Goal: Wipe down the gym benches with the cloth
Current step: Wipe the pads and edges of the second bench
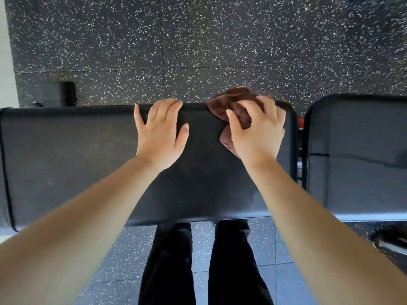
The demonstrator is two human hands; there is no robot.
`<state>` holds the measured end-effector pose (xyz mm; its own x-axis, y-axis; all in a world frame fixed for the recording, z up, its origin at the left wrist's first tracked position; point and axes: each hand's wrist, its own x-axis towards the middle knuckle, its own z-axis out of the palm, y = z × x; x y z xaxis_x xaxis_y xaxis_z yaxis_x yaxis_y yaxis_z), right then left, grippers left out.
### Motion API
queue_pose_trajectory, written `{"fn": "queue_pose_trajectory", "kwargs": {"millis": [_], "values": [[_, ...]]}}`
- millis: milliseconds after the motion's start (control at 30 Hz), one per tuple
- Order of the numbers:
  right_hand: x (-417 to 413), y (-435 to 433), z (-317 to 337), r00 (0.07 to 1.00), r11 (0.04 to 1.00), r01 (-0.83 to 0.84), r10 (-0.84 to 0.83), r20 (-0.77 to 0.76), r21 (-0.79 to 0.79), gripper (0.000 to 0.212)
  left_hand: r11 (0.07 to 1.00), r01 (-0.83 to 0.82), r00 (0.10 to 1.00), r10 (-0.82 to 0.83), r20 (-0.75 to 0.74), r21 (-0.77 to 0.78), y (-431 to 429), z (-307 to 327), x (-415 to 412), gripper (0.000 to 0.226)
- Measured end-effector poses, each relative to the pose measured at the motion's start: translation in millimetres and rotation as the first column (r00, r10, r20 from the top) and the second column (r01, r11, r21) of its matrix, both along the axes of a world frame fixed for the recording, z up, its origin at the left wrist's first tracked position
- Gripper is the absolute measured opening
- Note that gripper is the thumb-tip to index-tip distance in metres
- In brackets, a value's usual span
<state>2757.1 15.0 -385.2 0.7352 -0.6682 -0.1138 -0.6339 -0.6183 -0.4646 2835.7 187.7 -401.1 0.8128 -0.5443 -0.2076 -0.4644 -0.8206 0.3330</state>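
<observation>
Right hand (259, 133) clutching the bunched cloth (235, 100) at the bench (88, 155) far corner, 1 o'clock.
Left hand (160, 137) lies flat, released; the bench runs 9 to 3, mostly toward 9 o'clock from the cloth.

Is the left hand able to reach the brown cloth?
Probably yes: the left hand rests on the bench beside the cloth, only bare padding between, though the right hand grips it.
</observation>
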Motion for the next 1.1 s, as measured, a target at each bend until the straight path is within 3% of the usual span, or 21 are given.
{"fn": "queue_pose_trajectory", "kwargs": {"millis": [200, 467, 600, 833, 1100], "values": [[-74, 1, 2, 1.0, 1.0, -0.007, 0.007, -0.013, 0.014, 0.026, 0.988, -0.145, 0.989, 0.145, -0.001, 0.049, -30, -4, -32, 0.06], [-8, -65, 1, 0.993, 0.994, -0.089, 0.094, -0.075, 0.058, 0.03, 0.961, -0.236, 0.972, 0.236, 0.019, 0.143, -51, -6, -40, 0.066], [-32, -60, 1, 0.986, 0.985, -0.158, 0.161, -0.045, 0.075, 0.03, 0.953, -0.259, 0.966, 0.254, 0.047, 0.155, -53, -7, -43, 0.067], [-90, -28, 0, 0.994, 0.992, -0.103, 0.105, -0.027, 0.079, 0.027, 0.945, -0.263, 0.965, 0.257, 0.058, 0.196, -56, -5, -43, 0.068], [-42, -56, -2, 0.994, 0.99, -0.109, 0.11, -0.009, 0.091, 0.026, 0.938, -0.278, 0.96, 0.278, 0.028, 0.205, -59, -3, -45, 0.065]]}}
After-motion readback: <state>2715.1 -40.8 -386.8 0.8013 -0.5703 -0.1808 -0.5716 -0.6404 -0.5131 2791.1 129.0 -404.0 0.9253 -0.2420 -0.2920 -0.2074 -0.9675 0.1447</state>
